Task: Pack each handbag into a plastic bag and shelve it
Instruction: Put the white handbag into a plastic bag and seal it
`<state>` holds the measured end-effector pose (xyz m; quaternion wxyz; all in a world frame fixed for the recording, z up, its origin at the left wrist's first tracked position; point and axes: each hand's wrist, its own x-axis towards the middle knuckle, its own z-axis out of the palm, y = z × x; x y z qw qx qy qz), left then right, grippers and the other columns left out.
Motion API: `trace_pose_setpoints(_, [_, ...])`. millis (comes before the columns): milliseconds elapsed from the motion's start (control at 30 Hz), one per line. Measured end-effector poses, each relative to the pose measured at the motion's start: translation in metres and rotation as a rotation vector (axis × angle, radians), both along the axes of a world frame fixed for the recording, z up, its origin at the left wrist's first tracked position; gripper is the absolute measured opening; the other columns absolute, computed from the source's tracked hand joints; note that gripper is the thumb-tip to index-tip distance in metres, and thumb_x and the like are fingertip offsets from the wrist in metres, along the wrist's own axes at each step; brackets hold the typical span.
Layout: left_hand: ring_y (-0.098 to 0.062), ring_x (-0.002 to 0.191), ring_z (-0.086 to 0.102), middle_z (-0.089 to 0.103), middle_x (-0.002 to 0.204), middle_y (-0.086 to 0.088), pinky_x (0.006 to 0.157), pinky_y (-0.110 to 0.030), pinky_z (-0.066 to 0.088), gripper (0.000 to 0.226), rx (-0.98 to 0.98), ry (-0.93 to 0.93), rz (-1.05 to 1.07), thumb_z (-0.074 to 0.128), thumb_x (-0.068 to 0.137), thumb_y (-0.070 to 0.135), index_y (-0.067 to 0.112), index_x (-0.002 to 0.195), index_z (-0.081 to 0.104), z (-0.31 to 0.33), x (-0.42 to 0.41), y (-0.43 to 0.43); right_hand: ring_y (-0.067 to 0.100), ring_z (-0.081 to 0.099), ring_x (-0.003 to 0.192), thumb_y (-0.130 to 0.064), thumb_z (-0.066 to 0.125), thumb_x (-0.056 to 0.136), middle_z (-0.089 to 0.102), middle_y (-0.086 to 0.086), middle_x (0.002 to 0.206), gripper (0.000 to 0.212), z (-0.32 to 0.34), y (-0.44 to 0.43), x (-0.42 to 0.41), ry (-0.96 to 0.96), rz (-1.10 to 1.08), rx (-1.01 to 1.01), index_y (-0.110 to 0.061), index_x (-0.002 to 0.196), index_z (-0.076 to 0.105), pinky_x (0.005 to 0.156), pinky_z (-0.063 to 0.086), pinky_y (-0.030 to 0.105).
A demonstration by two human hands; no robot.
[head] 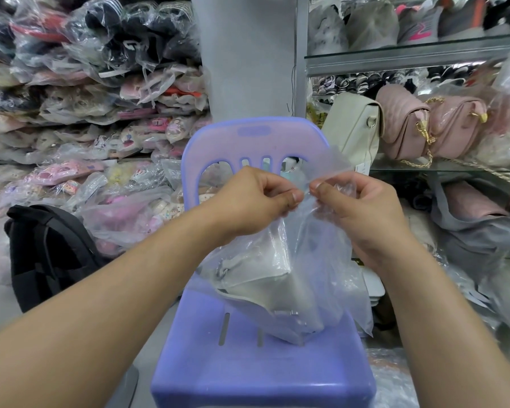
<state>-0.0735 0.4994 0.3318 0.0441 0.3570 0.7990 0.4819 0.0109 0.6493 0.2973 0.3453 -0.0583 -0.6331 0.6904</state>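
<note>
A cream handbag (273,285) sits inside a clear plastic bag (330,260) that rests on the seat of a purple plastic chair (248,363). My left hand (256,198) and my right hand (362,207) both pinch the top edge of the plastic bag above the handbag, thumbs almost touching. On the glass shelf (409,164) at the right stand a cream handbag (355,128), a pink quilted handbag (401,122) and a pink handbag in plastic (457,125) with gold chains.
Piles of goods in plastic bags (86,98) fill the left wall. A black backpack (47,254) stands on the floor at the left. A grey pillar (248,54) rises behind the chair. Shoes (409,22) sit on the upper shelves. More bagged items (477,219) lie at lower right.
</note>
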Motion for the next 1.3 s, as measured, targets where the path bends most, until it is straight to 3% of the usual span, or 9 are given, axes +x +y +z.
trace_pose_setpoints(67, [-0.010, 0.069, 0.056, 0.071, 0.077, -0.007, 0.085, -0.037, 0.057, 0.015, -0.009, 0.009, 0.010, 0.071, 0.094, 0.026, 0.014, 0.089, 0.078, -0.001, 0.000, 0.002, 0.016, 0.061, 0.064, -0.006, 0.078, 0.087, 0.067, 0.014, 0.077, 0.008, 0.000, 0.000, 0.000, 0.009, -0.014, 0.021, -0.010, 0.080, 0.075, 0.067, 0.058, 0.029])
trace_pose_setpoints(200, [-0.011, 0.068, 0.049, 0.060, 0.073, 0.000, 0.072, -0.028, 0.047, 0.017, -0.041, 0.033, 0.004, 0.067, 0.096, 0.025, 0.012, 0.089, 0.075, 0.001, 0.004, 0.007, 0.017, 0.063, 0.064, -0.005, 0.078, 0.086, 0.070, 0.012, 0.079, 0.007, -0.002, 0.003, -0.001, 0.020, -0.035, 0.018, -0.009, 0.082, 0.076, 0.068, 0.059, 0.030])
trace_pose_setpoints(333, [-0.011, 0.070, 0.054, 0.064, 0.079, -0.001, 0.084, -0.041, 0.057, 0.014, -0.042, 0.036, 0.006, 0.069, 0.095, 0.027, 0.015, 0.093, 0.075, 0.000, 0.003, 0.013, 0.015, 0.064, 0.062, -0.009, 0.080, 0.086, 0.070, 0.006, 0.078, 0.004, -0.005, 0.010, -0.001, 0.007, -0.033, -0.034, -0.011, 0.085, 0.077, 0.073, 0.060, 0.034])
trace_pose_setpoints(467, [-0.001, 0.062, 0.057, 0.069, 0.075, 0.013, 0.075, -0.024, 0.055, 0.013, -0.042, 0.014, 0.038, 0.066, 0.094, 0.032, 0.024, 0.092, 0.075, -0.002, 0.003, 0.022, 0.015, 0.064, 0.066, -0.007, 0.077, 0.088, 0.071, 0.005, 0.076, 0.012, -0.014, 0.010, -0.004, 0.020, 0.014, -0.094, -0.015, 0.080, 0.077, 0.074, 0.060, 0.038])
trace_pose_setpoints(633, [-0.008, 0.067, 0.055, 0.073, 0.085, -0.008, 0.073, -0.031, 0.052, 0.015, -0.068, 0.070, 0.030, 0.067, 0.096, 0.030, 0.018, 0.092, 0.075, -0.004, 0.001, 0.026, 0.014, 0.064, 0.065, -0.005, 0.074, 0.089, 0.073, 0.004, 0.074, 0.024, -0.021, 0.010, -0.014, 0.057, 0.036, -0.182, -0.019, 0.070, 0.075, 0.066, 0.057, 0.029])
trace_pose_setpoints(833, [-0.011, 0.074, 0.057, 0.070, 0.086, -0.003, 0.073, -0.027, 0.049, 0.014, -0.185, 0.186, 0.043, 0.061, 0.099, 0.027, 0.025, 0.088, 0.069, -0.002, -0.007, 0.031, 0.017, 0.066, 0.062, -0.017, 0.071, 0.094, 0.074, 0.005, 0.076, 0.023, -0.024, 0.019, -0.021, 0.033, 0.122, -0.221, -0.013, 0.072, 0.076, 0.078, 0.062, 0.040])
trace_pose_setpoints(933, [-0.018, 0.078, 0.062, 0.067, 0.083, 0.007, 0.076, -0.025, 0.049, 0.013, -0.221, 0.174, 0.028, 0.061, 0.099, 0.026, 0.024, 0.089, 0.069, -0.002, -0.013, 0.032, 0.016, 0.068, 0.061, -0.017, 0.071, 0.094, 0.074, 0.002, 0.075, 0.022, -0.026, 0.020, -0.026, 0.026, 0.092, -0.215, -0.010, 0.073, 0.071, 0.071, 0.060, 0.035])
trace_pose_setpoints(1067, [-0.001, 0.064, 0.054, 0.063, 0.071, 0.016, 0.065, -0.013, 0.045, 0.014, -0.169, 0.139, 0.016, 0.065, 0.097, 0.031, 0.024, 0.090, 0.074, -0.005, -0.020, 0.036, 0.017, 0.065, 0.066, -0.016, 0.071, 0.094, 0.071, 0.004, 0.073, 0.030, -0.030, 0.021, -0.034, 0.054, 0.041, -0.239, -0.020, 0.065, 0.070, 0.065, 0.058, 0.031])
trace_pose_setpoints(1300, [0.003, 0.087, 0.067, 0.076, 0.092, 0.013, 0.083, -0.013, 0.050, 0.015, -0.138, 0.094, -0.026, 0.068, 0.094, 0.038, 0.026, 0.095, 0.077, -0.014, -0.032, 0.026, 0.018, 0.065, 0.074, -0.024, 0.072, 0.091, 0.066, 0.005, 0.076, 0.023, -0.033, 0.008, -0.034, 0.008, 0.054, -0.189, -0.020, 0.069, 0.072, 0.068, 0.059, 0.029])
